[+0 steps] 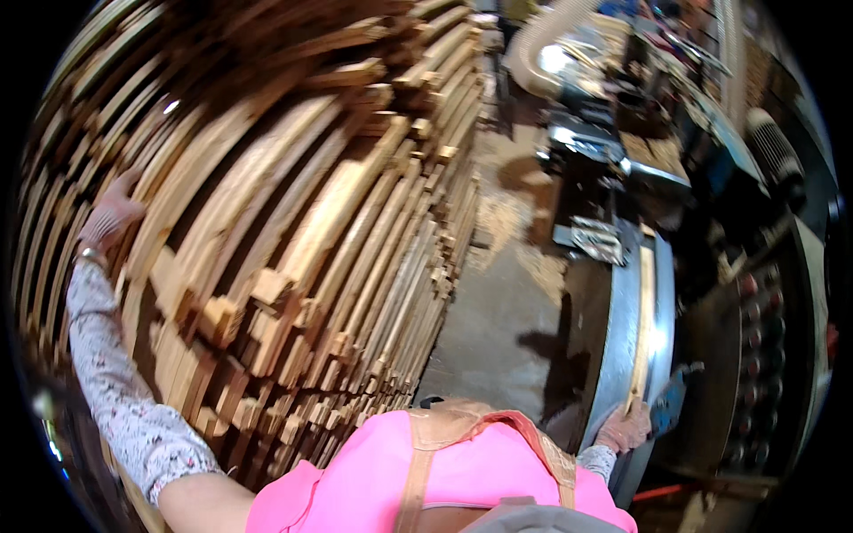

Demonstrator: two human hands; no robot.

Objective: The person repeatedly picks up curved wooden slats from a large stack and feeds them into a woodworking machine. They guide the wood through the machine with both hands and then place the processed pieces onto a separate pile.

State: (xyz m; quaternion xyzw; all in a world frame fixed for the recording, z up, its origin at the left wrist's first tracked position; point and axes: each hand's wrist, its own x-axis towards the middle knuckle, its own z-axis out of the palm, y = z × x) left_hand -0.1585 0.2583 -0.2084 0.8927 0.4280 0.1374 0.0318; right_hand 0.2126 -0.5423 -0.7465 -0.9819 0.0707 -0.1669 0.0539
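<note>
My left hand, in a thin light glove, is stretched out to the far left against the big stack of wooden strips. Its thumb and fingers close on the edge of one strip, and some fingertips are hidden among the wood. On the right, my right hand, also gloved, grips the near end of a long, narrow wooden strip. That strip lies lengthwise on the shiny metal table of a woodworking machine, its far end pointing toward the machine head.
Uneven strip ends jut from the stack on my left. Sawdust is scattered over the grey floor between stack and machine. A ribbed hose curves above the machine, and a motor sits farther right. A dark rack stands beyond the metal table.
</note>
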